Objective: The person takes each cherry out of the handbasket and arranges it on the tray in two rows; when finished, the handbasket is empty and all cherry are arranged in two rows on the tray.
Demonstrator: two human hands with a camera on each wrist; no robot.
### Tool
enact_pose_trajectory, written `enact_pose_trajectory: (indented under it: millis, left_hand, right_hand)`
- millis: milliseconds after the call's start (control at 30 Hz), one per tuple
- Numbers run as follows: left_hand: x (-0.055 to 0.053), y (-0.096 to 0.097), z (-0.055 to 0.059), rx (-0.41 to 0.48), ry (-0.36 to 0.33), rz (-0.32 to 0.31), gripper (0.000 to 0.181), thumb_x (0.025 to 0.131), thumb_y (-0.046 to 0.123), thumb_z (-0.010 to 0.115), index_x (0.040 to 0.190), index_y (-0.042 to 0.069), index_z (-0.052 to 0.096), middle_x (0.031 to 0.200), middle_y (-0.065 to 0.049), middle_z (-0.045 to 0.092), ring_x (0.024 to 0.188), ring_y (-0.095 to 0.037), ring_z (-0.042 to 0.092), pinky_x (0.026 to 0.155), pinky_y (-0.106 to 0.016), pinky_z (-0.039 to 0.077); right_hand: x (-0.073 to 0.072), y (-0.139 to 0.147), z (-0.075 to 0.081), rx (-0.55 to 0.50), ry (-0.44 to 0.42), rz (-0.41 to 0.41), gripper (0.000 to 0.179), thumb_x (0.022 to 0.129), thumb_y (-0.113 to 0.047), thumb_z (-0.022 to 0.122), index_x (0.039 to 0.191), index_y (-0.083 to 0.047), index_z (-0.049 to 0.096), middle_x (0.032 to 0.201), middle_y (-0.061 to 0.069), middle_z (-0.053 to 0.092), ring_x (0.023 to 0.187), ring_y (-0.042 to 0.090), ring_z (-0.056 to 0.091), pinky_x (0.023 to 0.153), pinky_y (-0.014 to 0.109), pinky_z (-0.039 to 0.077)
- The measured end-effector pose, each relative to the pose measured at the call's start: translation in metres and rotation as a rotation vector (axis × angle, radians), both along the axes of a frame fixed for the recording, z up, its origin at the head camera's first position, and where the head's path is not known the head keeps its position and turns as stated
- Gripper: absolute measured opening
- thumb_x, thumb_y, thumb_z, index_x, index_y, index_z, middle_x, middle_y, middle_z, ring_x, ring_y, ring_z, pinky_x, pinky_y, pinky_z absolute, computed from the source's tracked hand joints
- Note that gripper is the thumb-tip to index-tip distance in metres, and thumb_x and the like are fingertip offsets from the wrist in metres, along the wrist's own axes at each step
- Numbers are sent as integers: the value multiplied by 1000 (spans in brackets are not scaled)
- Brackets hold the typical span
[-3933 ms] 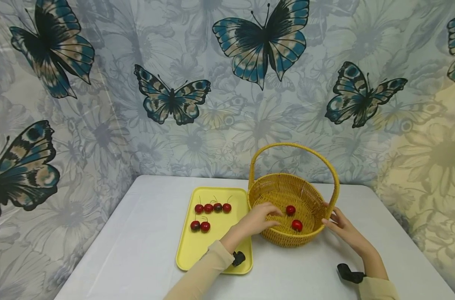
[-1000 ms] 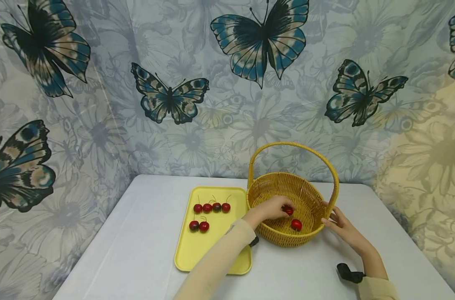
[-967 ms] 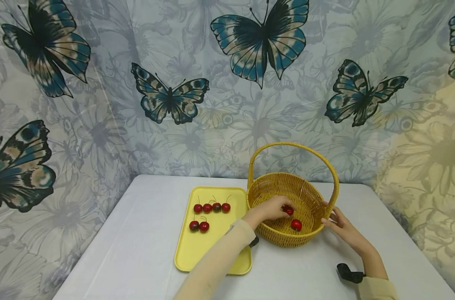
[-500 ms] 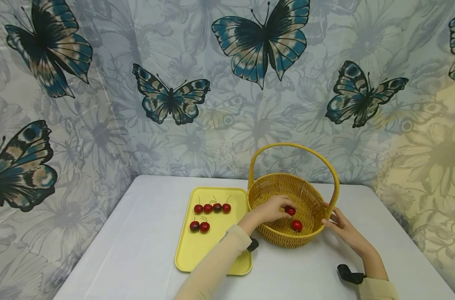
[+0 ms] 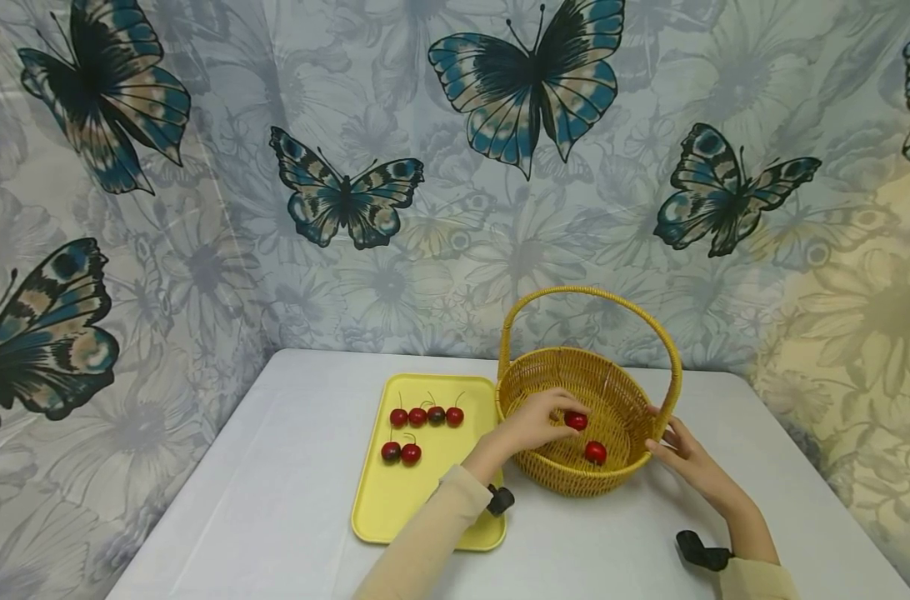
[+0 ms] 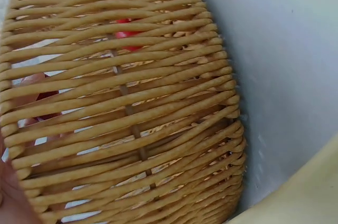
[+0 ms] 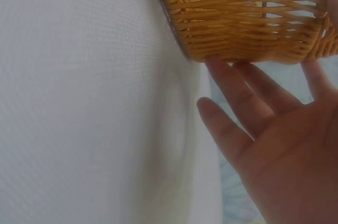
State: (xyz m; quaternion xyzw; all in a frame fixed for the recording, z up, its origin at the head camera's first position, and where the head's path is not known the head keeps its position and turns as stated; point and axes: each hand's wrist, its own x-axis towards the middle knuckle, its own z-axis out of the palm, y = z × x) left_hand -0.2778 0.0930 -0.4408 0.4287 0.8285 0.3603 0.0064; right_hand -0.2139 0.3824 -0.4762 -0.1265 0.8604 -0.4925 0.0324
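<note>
A yellow wicker basket (image 5: pixel 567 483) with an arched handle stands on the table. My left hand (image 5: pixel 533 421) reaches over its near left rim and pinches a red cherry (image 5: pixel 576 421) between thumb and fingers. That cherry shows dark red through the weave in the left wrist view. Another cherry (image 5: pixel 595 452) lies on the basket floor to the right. My right hand (image 5: pixel 687 462) holds the basket's right rim at the handle base, thumb at the rim. In the right wrist view, fingertips (image 7: pixel 216 65) touch the outer wall while the little finger stands apart.
Left of the basket lies a yellow tray (image 5: pixel 395 508) with several stemmed cherries (image 5: pixel 427 415) in two rows. The left forearm crosses the tray's near right corner. A white cloth covers the table (image 5: pixel 275 500), and a butterfly-print curtain (image 5: pixel 395 292) hangs behind it.
My left hand reached deeper into the basket, took hold of the upper cherry and has drawn it slightly left. The right hand has stayed at the basket rim. The tray's cherries look unchanged.
</note>
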Motion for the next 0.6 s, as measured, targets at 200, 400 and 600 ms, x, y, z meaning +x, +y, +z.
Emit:
enact_pose_trajectory:
  millis: [200, 400, 600]
  left_hand:
    - [8, -9, 2, 77, -56, 31, 36, 84, 20, 68, 119, 20, 64, 117, 6, 57, 104, -4, 54, 81, -11, 45]
    - [17, -19, 5, 166, -127, 21, 33, 83, 14, 69, 116, 15, 65, 118, 3, 57, 108, -6, 53, 81, -11, 47]
    - [26, -30, 7, 189, -95, 42, 31, 83, 16, 69, 115, 16, 66, 116, 4, 58, 109, -6, 52, 86, -15, 45]
  right_hand:
    - [1, -1, 2, 9, -7, 2, 61, 99, -20, 45, 148, -8, 11, 145, 31, 20, 106, -22, 31, 82, 20, 44]
    - [1, -1, 4, 4, -21, 6, 61, 99, -20, 45, 148, -10, 10, 146, 30, 19, 106, -21, 31, 84, 24, 45]
    - [2, -1, 4, -12, -18, 4, 62, 98, -19, 46, 148, -9, 10, 144, 32, 21, 105, -22, 33, 79, 13, 42]
